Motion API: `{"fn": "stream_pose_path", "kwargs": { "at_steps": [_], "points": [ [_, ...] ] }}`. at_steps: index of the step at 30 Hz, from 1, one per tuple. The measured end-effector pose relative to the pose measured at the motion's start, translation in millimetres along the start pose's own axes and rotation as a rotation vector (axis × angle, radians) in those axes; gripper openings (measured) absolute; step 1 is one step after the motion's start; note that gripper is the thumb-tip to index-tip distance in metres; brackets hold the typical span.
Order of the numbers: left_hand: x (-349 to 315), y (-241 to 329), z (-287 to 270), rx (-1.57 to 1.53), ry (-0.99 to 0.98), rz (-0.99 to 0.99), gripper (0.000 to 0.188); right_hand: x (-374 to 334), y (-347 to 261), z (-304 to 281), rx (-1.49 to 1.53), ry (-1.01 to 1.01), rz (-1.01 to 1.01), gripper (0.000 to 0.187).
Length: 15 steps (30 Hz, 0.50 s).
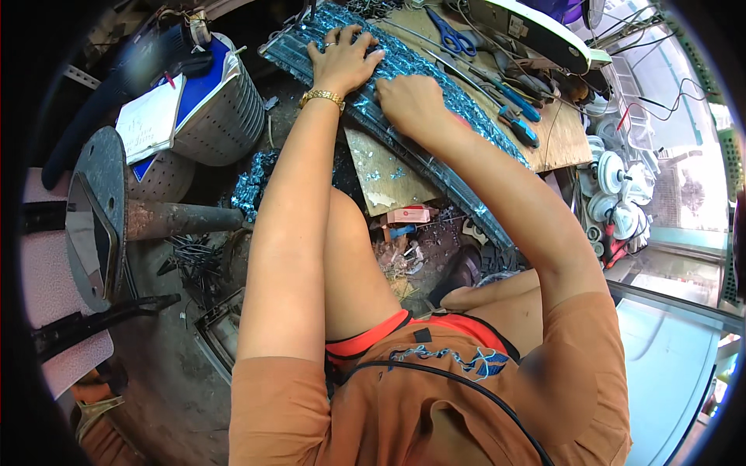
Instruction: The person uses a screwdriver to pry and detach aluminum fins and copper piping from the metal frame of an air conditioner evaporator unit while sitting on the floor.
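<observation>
While the left hand [346,62] lies open with fingers spread on the blue strip [460,97], the right hand [412,102] is closed like a fist over it; whether it grips anything is hidden. The strip lies slantwise along the near side of the wooden surface [571,144]. The step in hand appears to be working the strip manually; the next move likely calls for steady left-hand pressure. Counted: one strip, one pair of scissors [451,33], two blue-handled tools [519,128] and, at left, one notebook [150,120].
</observation>
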<state>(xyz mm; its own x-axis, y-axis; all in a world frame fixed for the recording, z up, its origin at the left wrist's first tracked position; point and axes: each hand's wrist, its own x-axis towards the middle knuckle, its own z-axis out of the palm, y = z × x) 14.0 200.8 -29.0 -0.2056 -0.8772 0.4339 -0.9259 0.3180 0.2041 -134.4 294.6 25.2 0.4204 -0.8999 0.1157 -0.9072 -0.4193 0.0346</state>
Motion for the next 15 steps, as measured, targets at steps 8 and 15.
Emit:
{"fn": "stream_pose_path", "kwargs": {
  "at_steps": [8,15],
  "points": [
    [0.3,1.7,3.2,0.034,0.056,0.006,0.040,10.2,10.2,3.7,-0.061,0.037,-0.095,0.017],
    [2.1,-1.2,6.3,0.038,0.076,0.003,0.036,-5.1,4.8,1.1,-0.071,0.031,-0.096,0.017]
  ]
}}
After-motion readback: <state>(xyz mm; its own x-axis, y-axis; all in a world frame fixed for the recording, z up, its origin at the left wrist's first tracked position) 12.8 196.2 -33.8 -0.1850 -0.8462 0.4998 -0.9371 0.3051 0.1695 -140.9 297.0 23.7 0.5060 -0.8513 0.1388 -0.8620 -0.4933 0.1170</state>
